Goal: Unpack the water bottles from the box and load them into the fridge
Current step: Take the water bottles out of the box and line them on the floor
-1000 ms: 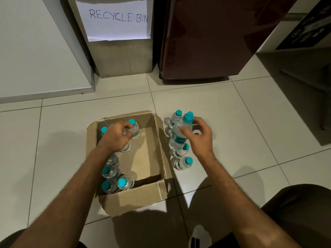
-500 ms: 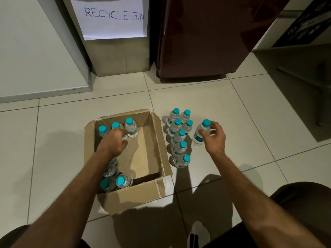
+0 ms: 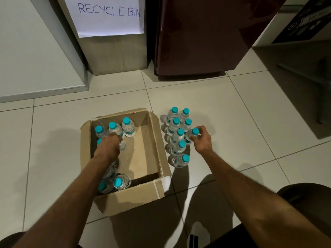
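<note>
An open cardboard box (image 3: 157,140) sits on the tiled floor with several small clear water bottles with teal caps standing along its left side and far wall. My left hand (image 3: 108,147) is inside the box, closed around a bottle (image 3: 122,144) whose cap it hides. To the right of the box, several bottles (image 3: 176,138) stand in two rows on the floor. My right hand (image 3: 202,140) grips the neck of a bottle (image 3: 191,136) standing at the right edge of that group. The dark red fridge (image 3: 206,36) stands shut at the back.
A cardboard bin labelled RECYCLE BIN (image 3: 111,33) stands left of the fridge. A white panel (image 3: 35,51) fills the far left. A dark cabinet (image 3: 304,29) and a shadowed area lie at the right. My knees and one shoe (image 3: 198,235) are at the bottom.
My right hand lowered its bottle from above the group and set it down at the group's right edge. My left hand shifted deeper into the box and closed on a bottle.
</note>
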### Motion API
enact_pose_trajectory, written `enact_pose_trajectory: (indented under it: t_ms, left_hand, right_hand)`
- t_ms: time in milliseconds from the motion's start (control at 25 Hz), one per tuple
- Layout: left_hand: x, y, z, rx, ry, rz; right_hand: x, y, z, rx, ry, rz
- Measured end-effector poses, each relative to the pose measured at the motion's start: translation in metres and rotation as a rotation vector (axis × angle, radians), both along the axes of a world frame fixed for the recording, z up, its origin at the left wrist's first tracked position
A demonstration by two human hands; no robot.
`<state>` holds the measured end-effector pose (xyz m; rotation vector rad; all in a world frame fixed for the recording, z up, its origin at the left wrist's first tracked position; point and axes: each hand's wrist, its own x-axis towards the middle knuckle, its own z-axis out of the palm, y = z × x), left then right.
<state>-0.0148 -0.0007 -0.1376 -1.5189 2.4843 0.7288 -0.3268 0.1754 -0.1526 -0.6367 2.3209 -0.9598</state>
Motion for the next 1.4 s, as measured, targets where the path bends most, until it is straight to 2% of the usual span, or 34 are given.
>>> enact_pose_trajectory:
  t_ms: [240,440,600,640,720,840,920,1080,1280,1400]
  left_hand:
    - [0.005,0.001,0.001,-0.002,0.014,-0.017]
    - [0.001,0.004,0.016,0.083,0.182,-0.034]
    - [-0.008,0.003,0.048,0.097,0.365,-0.091]
    - [-0.012,0.002,0.058,0.094,0.404,-0.115]
    - [-0.021,0.004,0.076,0.086,0.457,-0.154]
    - [-0.035,0.010,0.099,0.097,0.487,-0.209]
    - [-0.043,0.015,0.111,0.103,0.533,-0.248]
    - [-0.053,0.026,0.131,0.126,0.603,-0.224]
    - [-0.059,0.027,0.132,0.395,0.679,-0.171]
    - [-0.052,0.023,0.118,0.335,0.629,-0.124]
  right_hand:
    - [-0.001,-0.005,-0.006,0.075,-0.041,0.019]
    - [0.004,-0.004,0.000,0.134,-0.066,-0.013]
    - [0.043,-0.006,0.031,-0.110,0.140,-0.104]
    - [0.058,-0.009,0.042,-0.177,0.158,-0.071]
    - [0.090,-0.017,0.064,-0.256,0.075,0.095]
    - [0.133,-0.028,0.083,-0.244,-0.012,0.469]
    - [0.149,-0.034,0.085,-0.250,-0.024,0.561]
    - [0.152,-0.037,0.088,-0.281,-0.032,0.487]
    - [0.131,-0.014,0.097,-0.286,-0.066,0.356]
    - [0.112,0.008,0.108,-0.222,-0.099,0.241]
